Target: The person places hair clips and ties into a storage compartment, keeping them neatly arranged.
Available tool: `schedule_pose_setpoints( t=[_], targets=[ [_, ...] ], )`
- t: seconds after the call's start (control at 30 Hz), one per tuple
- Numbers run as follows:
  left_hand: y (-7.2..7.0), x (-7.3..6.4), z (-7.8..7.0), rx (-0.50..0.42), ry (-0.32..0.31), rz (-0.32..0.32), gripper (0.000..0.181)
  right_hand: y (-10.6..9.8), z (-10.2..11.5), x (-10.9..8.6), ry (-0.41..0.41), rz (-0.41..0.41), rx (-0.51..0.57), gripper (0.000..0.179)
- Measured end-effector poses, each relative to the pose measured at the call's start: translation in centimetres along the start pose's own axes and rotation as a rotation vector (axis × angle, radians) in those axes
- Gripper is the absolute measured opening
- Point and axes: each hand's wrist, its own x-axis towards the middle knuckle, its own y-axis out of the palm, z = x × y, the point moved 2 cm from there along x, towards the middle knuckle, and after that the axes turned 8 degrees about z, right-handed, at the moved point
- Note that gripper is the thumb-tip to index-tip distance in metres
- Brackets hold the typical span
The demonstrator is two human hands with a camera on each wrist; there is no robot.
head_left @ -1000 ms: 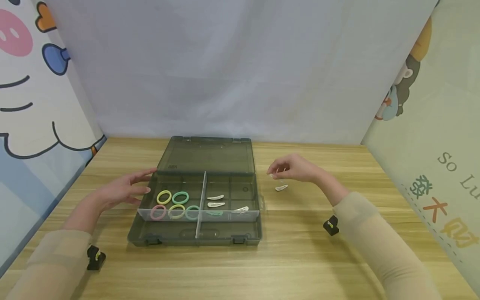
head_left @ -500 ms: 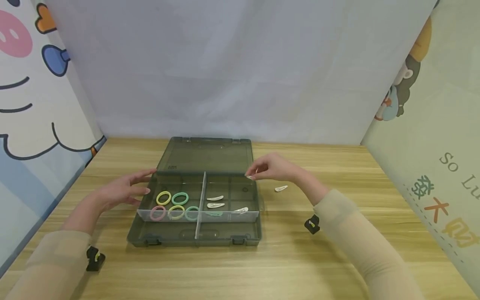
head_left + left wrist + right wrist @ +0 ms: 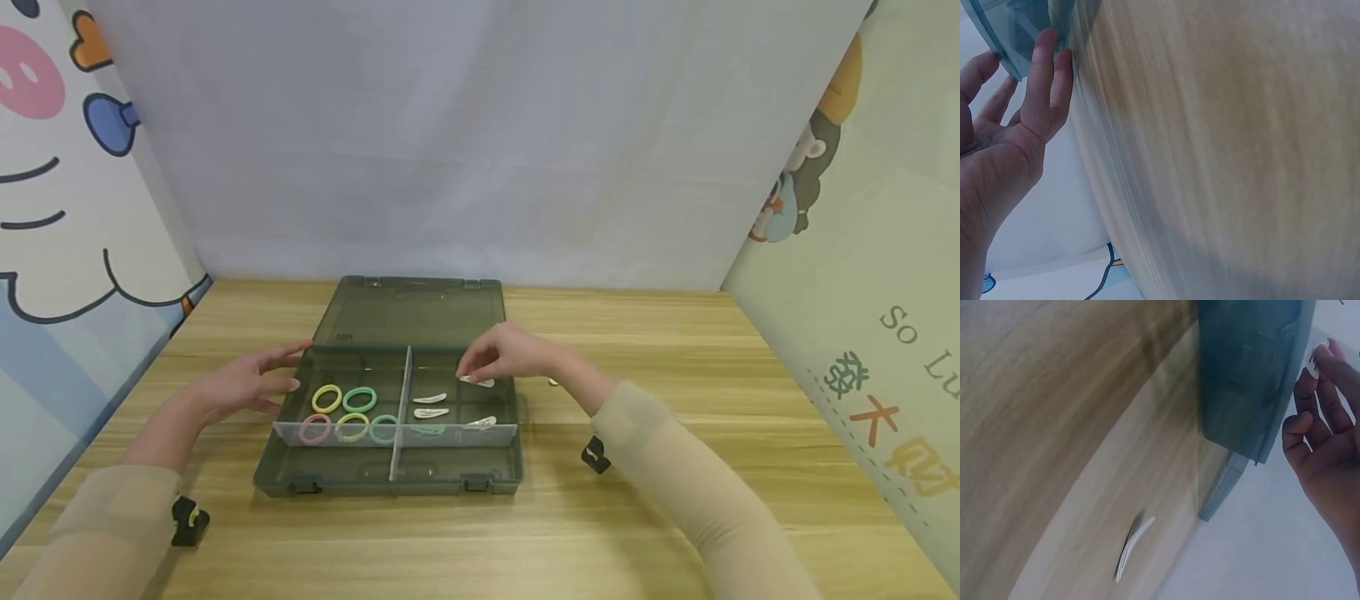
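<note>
Over the right rear compartment of a dark translucent divided box (image 3: pixel 345 485), my right hand (image 3: pixel 510 352) pinches a white snap hair clip (image 3: pixel 480 382) between thumb and fingers. The right wrist view also shows this clip (image 3: pixel 1312 367) at the fingertips. My left hand (image 3: pixel 243 385) touches the box's left side with its fingers extended. Below the right hand, several hair clips (image 3: pixel 431 412) lie in the compartment, white ones and a green one. Several hair ties, among them a yellow one (image 3: pixel 326 398) and a pink one (image 3: pixel 315 428), lie in the left rear compartment.
The open lid (image 3: pixel 420 312) lies back behind the box. One more white hair clip (image 3: pixel 1132 550) lies on the wooden table (image 3: pixel 675 350) to the right, mostly hidden by the right arm in the head view. Upright dividers (image 3: pixel 407 379) split the box.
My right hand has moved left from the table to above the right rear compartment, carrying the white hair clip. The left hand has stayed at the box's side.
</note>
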Motion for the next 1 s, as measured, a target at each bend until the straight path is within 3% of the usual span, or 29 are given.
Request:
schedule_pose_setpoints(
  t=[0.23, 0.57, 1.0],
  targets=[
    [0.0, -0.1, -0.1, -0.002, -0.001, 0.004, 0.070, 1.0, -0.4, 0.8, 0.030, 0.088, -0.016, 0.013],
    [0.0, -0.1, 0.0, -0.011, 0.003, 0.005, 0.070, 1.7, -0.6, 1.3, 0.043, 0.146, -0.100, 0.006],
    [-0.1, 0.0, 0.2, -0.009, 0.003, 0.004, 0.070, 2.4, -0.5, 1.4, 0.074, 0.150, -0.222, 0.006]
  ],
)
